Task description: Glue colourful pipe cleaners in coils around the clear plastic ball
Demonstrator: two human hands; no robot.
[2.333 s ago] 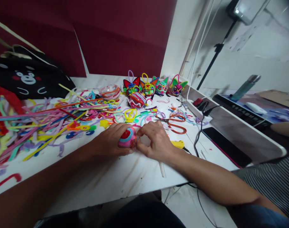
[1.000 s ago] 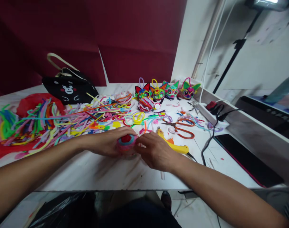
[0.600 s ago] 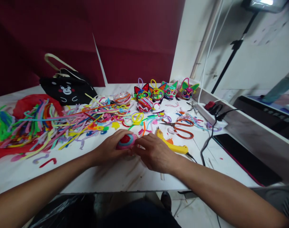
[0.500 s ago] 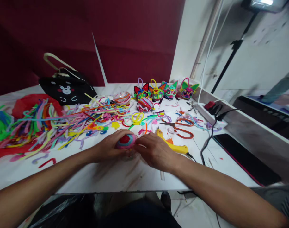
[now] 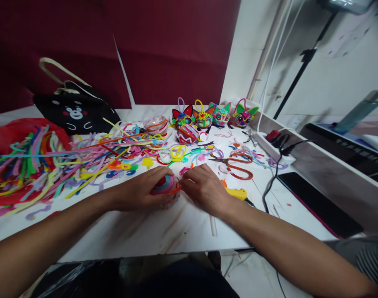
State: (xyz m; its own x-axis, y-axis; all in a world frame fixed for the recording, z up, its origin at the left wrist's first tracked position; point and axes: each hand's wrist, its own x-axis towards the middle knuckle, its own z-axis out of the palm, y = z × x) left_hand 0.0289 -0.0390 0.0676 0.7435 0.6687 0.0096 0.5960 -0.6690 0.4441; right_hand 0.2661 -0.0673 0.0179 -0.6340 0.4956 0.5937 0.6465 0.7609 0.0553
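Observation:
My left hand (image 5: 136,189) is wrapped round a clear ball (image 5: 166,184) partly covered in rings of red, blue and pink pipe cleaner. To its right, my right hand (image 5: 204,188) pinches the end of an orange-red pipe cleaner (image 5: 175,190), which runs across the ball's near side to the fingertips. Part of the ball is hidden by the left fingers. Just beyond the right wrist lies a yellow glue gun (image 5: 238,193), mostly covered by that hand. Orange-handled scissors (image 5: 240,169) rest a little farther back.
A heap of colourful pipe cleaners (image 5: 92,155) spreads over the left. Several decorated cat-eared balls (image 5: 204,119) stand at the back, near a striped ball (image 5: 187,134). A black bag (image 5: 77,114) is back left. On the right are a power strip (image 5: 271,145) and a phone (image 5: 319,205).
The orange-red pipe cleaner now shows between the ball and my right fingertips. My right hand covers more of the glue gun. The view has shifted slightly.

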